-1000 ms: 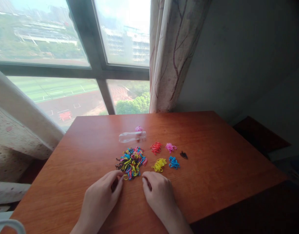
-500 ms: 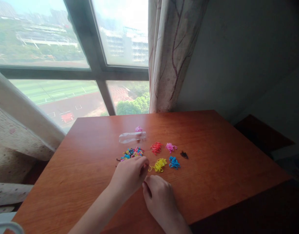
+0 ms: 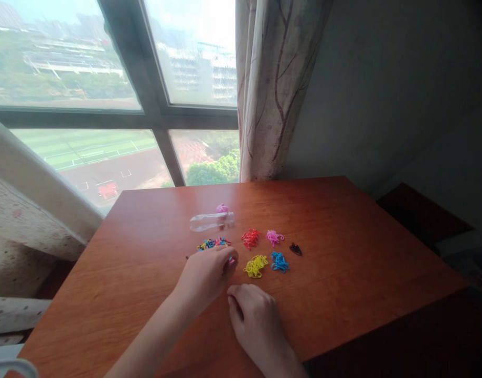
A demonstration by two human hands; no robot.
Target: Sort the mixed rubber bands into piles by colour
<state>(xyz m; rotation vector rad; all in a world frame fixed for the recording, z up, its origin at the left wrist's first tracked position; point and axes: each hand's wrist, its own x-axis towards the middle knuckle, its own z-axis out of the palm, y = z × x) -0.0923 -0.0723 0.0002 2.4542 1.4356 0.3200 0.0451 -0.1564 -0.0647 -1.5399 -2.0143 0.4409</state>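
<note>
My left hand (image 3: pixel 207 270) reaches over the near side of a mixed pile of small coloured rubber bands (image 3: pixel 214 243) and hides part of it. Its fingers are curled together; what they hold, if anything, I cannot make out. Lower and to the right, my right hand (image 3: pixel 258 315) is at the table with thumb and fingers bent closed, their contents hidden. Just beyond it are sorted heaps: yellow bands (image 3: pixel 256 266), blue bands (image 3: pixel 279 261), red bands (image 3: pixel 250 238), pink bands (image 3: pixel 274 238) and a small black bunch (image 3: pixel 296 249).
A clear plastic bag or container (image 3: pixel 209 222) lies behind the mixed pile, with a pink item (image 3: pixel 222 208) beside it. The brown wooden table (image 3: pixel 343 273) stands against a window (image 3: pixel 154 113) with a patterned curtain (image 3: pixel 264 94). A white curved object (image 3: pixel 16 365) shows at the lower left.
My left hand has drawn slightly away from the yellow heap toward the mixed pile. A yellow band that trailed out beside its fingers now lies within the heap. My right hand has hardly moved.
</note>
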